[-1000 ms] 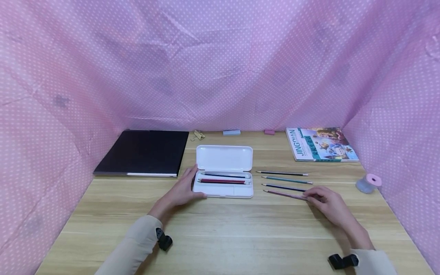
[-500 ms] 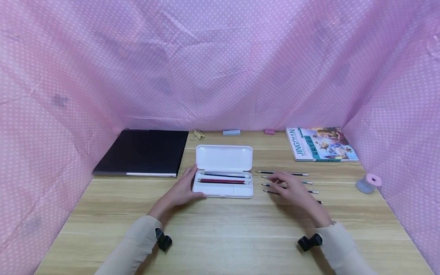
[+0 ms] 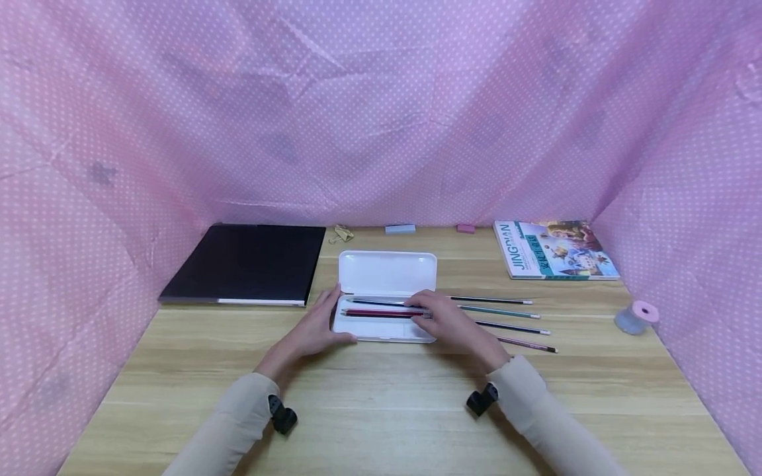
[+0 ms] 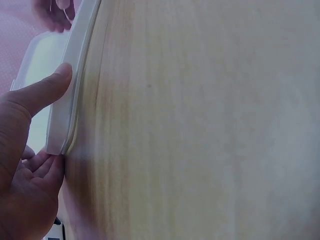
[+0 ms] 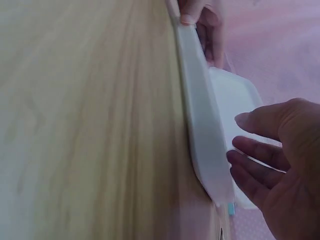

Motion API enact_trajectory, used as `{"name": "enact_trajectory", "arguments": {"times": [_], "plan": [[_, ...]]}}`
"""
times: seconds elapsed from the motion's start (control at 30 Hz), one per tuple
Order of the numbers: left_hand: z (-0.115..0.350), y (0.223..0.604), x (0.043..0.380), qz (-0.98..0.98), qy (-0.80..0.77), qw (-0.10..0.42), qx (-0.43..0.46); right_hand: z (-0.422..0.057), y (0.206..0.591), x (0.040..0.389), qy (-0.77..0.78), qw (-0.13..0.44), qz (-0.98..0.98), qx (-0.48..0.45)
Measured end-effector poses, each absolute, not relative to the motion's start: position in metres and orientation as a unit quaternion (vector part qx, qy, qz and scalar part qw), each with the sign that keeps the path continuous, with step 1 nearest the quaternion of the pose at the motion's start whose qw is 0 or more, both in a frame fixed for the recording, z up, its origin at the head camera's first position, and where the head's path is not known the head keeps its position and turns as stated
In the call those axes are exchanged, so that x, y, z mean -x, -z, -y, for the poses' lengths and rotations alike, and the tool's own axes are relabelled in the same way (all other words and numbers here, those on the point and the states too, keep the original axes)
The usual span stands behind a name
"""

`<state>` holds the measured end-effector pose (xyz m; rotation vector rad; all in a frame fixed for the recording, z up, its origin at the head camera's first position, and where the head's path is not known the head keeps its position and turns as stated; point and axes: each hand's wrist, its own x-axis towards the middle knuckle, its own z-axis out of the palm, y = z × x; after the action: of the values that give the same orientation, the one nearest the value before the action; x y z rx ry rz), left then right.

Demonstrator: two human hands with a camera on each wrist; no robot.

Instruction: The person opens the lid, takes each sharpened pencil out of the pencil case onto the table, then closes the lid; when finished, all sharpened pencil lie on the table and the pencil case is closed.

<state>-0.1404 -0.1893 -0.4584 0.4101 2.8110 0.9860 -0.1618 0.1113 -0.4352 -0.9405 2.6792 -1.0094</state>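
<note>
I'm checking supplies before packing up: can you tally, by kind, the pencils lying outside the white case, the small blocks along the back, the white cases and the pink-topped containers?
Loose pencils: 4
Small blocks, one light blue, one pink: 2
White case: 1
Pink-topped container: 1
Total: 8
</note>
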Motion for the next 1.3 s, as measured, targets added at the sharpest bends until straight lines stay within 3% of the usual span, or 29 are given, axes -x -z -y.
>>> {"name": "enact_trajectory", "arguments": {"times": [0.3, 0.6, 1.3], "plan": [[0.19, 0.458, 0.141, -0.932, -0.329, 0.06, -0.142, -0.094, 0.442, 0.168, 0.277, 0.043, -0.908, 0.311], [0.191, 0.458, 0.141, -0.931, -0.332, 0.061, -0.142, -0.09, 0.44, 0.174, 0.286, 0.075, -0.91, 0.291], [0.19, 0.46, 0.141, -0.932, -0.327, 0.071, -0.141, -0.089, 0.433, 0.175, 0.248, 0.083, -0.912, 0.316]]}}
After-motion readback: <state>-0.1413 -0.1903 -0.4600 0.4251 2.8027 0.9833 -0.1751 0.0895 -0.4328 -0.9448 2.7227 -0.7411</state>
